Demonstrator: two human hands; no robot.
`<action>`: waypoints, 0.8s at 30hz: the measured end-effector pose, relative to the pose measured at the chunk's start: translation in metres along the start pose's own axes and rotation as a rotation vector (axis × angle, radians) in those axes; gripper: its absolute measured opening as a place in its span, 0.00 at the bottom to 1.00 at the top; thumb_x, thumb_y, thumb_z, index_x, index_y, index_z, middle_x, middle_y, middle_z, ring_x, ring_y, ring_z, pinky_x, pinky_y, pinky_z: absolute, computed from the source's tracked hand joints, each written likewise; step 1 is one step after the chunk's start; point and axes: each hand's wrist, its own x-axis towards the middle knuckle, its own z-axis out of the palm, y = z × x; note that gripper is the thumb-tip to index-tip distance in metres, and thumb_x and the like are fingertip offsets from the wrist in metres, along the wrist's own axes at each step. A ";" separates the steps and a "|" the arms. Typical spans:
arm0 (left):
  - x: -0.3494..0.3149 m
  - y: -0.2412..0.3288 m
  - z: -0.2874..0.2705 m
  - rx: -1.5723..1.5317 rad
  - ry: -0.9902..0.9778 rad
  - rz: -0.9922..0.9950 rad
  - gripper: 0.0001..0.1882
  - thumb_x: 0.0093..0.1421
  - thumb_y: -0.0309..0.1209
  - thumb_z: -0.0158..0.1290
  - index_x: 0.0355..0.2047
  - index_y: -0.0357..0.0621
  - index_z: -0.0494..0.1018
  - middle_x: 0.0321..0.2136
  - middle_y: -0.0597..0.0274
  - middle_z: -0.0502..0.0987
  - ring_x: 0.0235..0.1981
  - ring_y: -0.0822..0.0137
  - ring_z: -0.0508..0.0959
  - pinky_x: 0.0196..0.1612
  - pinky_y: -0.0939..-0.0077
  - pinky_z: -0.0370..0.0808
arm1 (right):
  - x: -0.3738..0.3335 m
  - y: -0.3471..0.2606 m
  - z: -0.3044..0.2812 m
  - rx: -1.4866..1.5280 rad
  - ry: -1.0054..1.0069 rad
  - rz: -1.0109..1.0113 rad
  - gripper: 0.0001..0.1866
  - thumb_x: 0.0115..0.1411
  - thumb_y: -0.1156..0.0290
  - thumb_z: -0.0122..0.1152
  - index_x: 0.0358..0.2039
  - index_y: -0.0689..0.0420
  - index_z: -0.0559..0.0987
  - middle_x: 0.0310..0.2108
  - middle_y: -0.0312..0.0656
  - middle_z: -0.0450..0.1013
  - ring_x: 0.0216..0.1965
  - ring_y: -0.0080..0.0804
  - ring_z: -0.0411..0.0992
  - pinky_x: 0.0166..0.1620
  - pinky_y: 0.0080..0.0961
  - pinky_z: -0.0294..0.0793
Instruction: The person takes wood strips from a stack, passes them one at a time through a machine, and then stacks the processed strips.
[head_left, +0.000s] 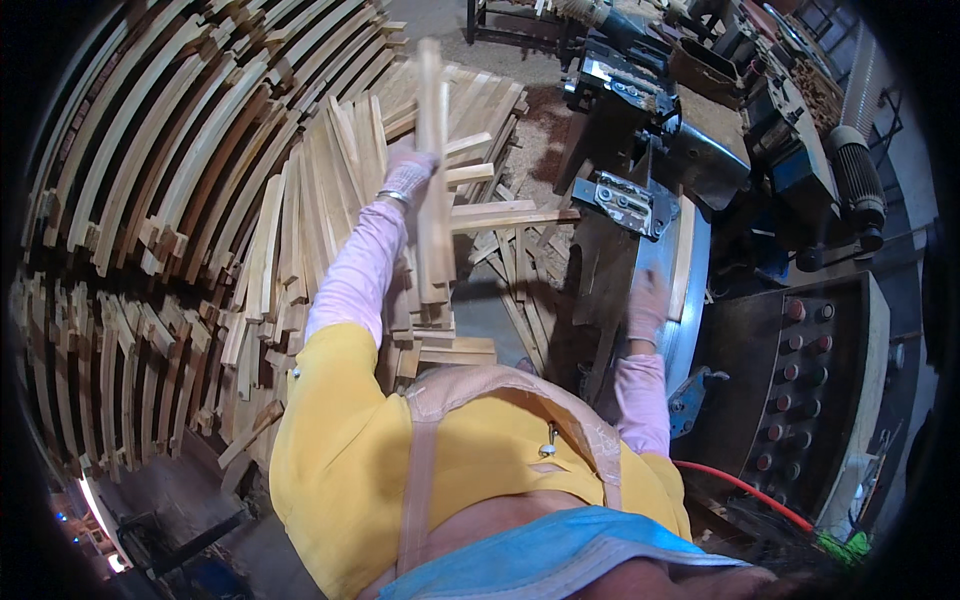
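Observation:
My left hand [410,168], in a pale glove, is closed round a long wooden strip [434,215]. That strip stands nearly lengthwise in view above a pile of loose wooden strips [335,180], and motion blurs its far end. On the right, my right hand [648,305] is over the metal bed [690,325] of a woodworking machine. Another wooden strip [684,255] lies along that bed, just right of my right hand's fingers. Those fingers are smeared, so their grip is unclear. A metal guide block [625,203] sits just beyond this hand.
Tall stacks of curved wooden pieces [150,150] fill the left side. A dark control panel [800,390] with several round buttons stands at right, near a red hose [750,490]. A ribbed motor [856,180] is at the far right. Offcuts [520,300] lie on the floor.

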 end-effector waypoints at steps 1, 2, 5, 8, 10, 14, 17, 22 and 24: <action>-0.023 0.017 0.010 -0.175 -0.054 0.015 0.26 0.51 0.29 0.62 0.52 0.35 0.77 0.42 0.41 0.83 0.41 0.48 0.84 0.47 0.60 0.82 | -0.012 -0.023 0.019 0.154 -0.190 -0.136 0.26 0.65 0.55 0.61 0.57 0.61 0.78 0.52 0.55 0.77 0.51 0.48 0.77 0.55 0.38 0.74; -0.044 0.031 0.022 -0.354 -0.101 0.035 0.26 0.50 0.28 0.62 0.52 0.36 0.77 0.40 0.44 0.84 0.38 0.51 0.84 0.45 0.61 0.82 | -0.024 -0.050 0.036 0.331 -0.405 -0.243 0.33 0.66 0.50 0.62 0.62 0.64 0.74 0.62 0.54 0.73 0.59 0.42 0.75 0.61 0.33 0.72; -0.073 0.010 0.075 -0.726 -0.271 0.282 0.23 0.55 0.21 0.57 0.54 0.34 0.76 0.43 0.51 0.83 0.40 0.59 0.83 0.43 0.67 0.82 | -0.082 -0.130 0.041 1.204 -1.211 0.193 0.38 0.67 0.46 0.61 0.64 0.66 0.72 0.58 0.51 0.75 0.55 0.40 0.77 0.57 0.36 0.75; -0.134 0.057 0.108 -1.424 -0.748 0.051 0.22 0.60 0.19 0.55 0.57 0.34 0.74 0.49 0.52 0.80 0.48 0.61 0.81 0.49 0.69 0.80 | -0.112 -0.102 0.015 1.581 -1.329 0.420 0.35 0.62 0.53 0.67 0.62 0.64 0.72 0.50 0.45 0.78 0.45 0.35 0.78 0.49 0.31 0.78; -0.146 0.042 0.132 -1.198 -0.770 -0.025 0.26 0.64 0.24 0.56 0.63 0.35 0.70 0.52 0.53 0.80 0.54 0.60 0.79 0.59 0.70 0.74 | -0.128 -0.107 -0.029 1.250 -1.038 0.486 0.36 0.57 0.57 0.72 0.61 0.62 0.73 0.45 0.41 0.79 0.40 0.31 0.77 0.44 0.25 0.78; -0.136 0.034 0.143 0.204 -0.243 0.676 0.37 0.55 0.47 0.62 0.62 0.42 0.72 0.60 0.47 0.75 0.61 0.50 0.75 0.66 0.59 0.68 | -0.183 -0.023 -0.074 0.642 -0.553 0.347 0.38 0.58 0.66 0.69 0.67 0.61 0.67 0.52 0.47 0.77 0.48 0.35 0.77 0.49 0.29 0.77; -0.085 0.007 0.119 0.498 -0.114 0.518 0.39 0.54 0.52 0.62 0.63 0.48 0.71 0.59 0.45 0.75 0.62 0.45 0.72 0.67 0.54 0.65 | -0.246 0.003 -0.114 0.014 -0.307 0.379 0.41 0.59 0.68 0.68 0.71 0.58 0.62 0.54 0.54 0.75 0.52 0.48 0.76 0.54 0.43 0.75; -0.063 -0.041 0.104 0.944 -0.103 0.119 0.48 0.54 0.57 0.62 0.72 0.52 0.61 0.73 0.46 0.57 0.75 0.46 0.53 0.75 0.47 0.46 | -0.261 0.007 -0.112 -0.460 -0.040 0.724 0.45 0.56 0.62 0.71 0.72 0.54 0.61 0.53 0.57 0.75 0.52 0.61 0.74 0.54 0.52 0.74; -0.063 -0.060 0.103 1.071 -0.070 0.155 0.49 0.54 0.58 0.62 0.72 0.53 0.61 0.73 0.48 0.57 0.76 0.47 0.51 0.75 0.45 0.43 | -0.219 0.007 -0.099 -0.309 0.116 0.619 0.37 0.59 0.59 0.70 0.66 0.56 0.68 0.51 0.58 0.76 0.52 0.60 0.74 0.53 0.54 0.74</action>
